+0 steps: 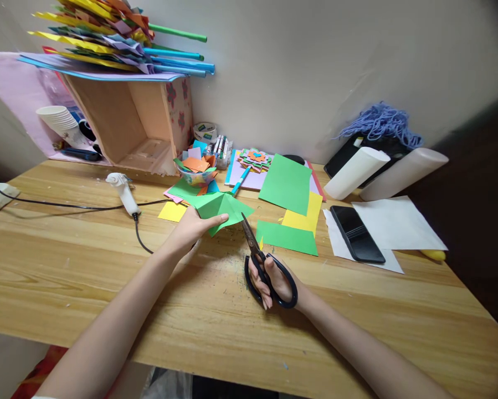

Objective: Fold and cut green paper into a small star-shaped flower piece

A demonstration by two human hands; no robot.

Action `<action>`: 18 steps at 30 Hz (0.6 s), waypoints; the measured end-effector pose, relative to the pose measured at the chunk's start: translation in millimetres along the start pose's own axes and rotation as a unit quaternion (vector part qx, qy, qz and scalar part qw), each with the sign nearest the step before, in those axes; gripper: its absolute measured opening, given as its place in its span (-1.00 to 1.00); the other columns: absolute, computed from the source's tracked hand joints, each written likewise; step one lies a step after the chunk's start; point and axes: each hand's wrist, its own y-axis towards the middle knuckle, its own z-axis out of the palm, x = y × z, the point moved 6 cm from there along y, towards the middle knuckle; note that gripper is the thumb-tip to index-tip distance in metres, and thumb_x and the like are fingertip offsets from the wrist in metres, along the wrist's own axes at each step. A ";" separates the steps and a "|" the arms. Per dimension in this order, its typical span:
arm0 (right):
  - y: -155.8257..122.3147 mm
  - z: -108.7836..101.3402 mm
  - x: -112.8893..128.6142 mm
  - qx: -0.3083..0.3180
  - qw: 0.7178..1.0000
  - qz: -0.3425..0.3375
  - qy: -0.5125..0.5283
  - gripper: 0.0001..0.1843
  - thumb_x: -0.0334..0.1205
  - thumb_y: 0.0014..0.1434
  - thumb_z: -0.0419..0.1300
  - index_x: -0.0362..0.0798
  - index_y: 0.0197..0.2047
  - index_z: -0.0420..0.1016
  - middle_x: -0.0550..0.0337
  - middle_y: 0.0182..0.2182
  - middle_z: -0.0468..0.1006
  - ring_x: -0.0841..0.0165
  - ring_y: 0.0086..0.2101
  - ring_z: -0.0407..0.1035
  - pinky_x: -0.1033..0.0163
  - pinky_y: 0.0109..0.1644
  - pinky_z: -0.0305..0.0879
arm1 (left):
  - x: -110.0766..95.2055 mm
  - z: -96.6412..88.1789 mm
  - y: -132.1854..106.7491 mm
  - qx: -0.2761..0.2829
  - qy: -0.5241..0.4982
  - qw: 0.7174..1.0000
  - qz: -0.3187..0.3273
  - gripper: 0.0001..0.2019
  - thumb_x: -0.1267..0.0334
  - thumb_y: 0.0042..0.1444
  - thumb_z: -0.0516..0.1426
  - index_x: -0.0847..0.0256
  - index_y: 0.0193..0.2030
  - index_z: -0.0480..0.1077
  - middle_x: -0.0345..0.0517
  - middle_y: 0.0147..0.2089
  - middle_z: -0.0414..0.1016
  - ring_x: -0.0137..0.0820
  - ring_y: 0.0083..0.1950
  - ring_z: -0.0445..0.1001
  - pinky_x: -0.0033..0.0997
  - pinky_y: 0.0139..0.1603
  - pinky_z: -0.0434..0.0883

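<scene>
Between the thumb and fingers of my left hand [196, 226] is a creased piece of green paper [221, 208], held above the table. My right hand [276, 280] grips black-handled scissors [257, 256], with fingers through the loops. The blades point up and away, their tips close to the green paper's right edge; I cannot tell whether they touch it. A tiny yellow scrap [261, 243] shows beside the blades. To the right lie a green paper strip [288, 237], a yellow sheet [309, 213] and a larger green sheet [286, 184].
A white glue gun [123, 193] with a black cord lies left. Behind stand a bowl of paper scraps [196, 176], a paper flower [255, 159] and an open box [119, 122] topped with paper flowers. A phone [357, 234] and white paper rolls [357, 172] are right.
</scene>
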 end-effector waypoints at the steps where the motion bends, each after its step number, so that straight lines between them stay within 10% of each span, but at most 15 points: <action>1: 0.2 0.8 -0.3 0.007 1.000 -0.002 0.009 -0.33 0.45 -0.12 -0.05 -0.08 -0.46 0.20 0.43 -0.79 0.22 0.53 -0.83 0.18 0.49 -0.80 0.06 | -0.3 0.3 -0.4 0.001 -0.001 1.000 0.001 -0.53 0.19 -0.25 0.32 0.27 -0.13 0.43 0.03 -0.05 0.48 -0.21 -0.04 0.43 -0.26 0.01 0.31; 18: -0.2 0.0 0.6 -0.015 1.000 -0.009 -0.005 -0.36 0.41 -0.09 -0.02 -0.09 -0.47 0.20 0.43 -0.79 0.20 0.53 -0.82 0.19 0.50 -0.80 0.07 | 1.7 7.1 -3.6 0.049 0.009 0.998 -0.028 -0.52 0.18 -0.20 0.29 0.28 -0.08 0.39 0.03 -0.04 0.47 -0.23 -0.05 0.42 -0.29 -0.04 0.33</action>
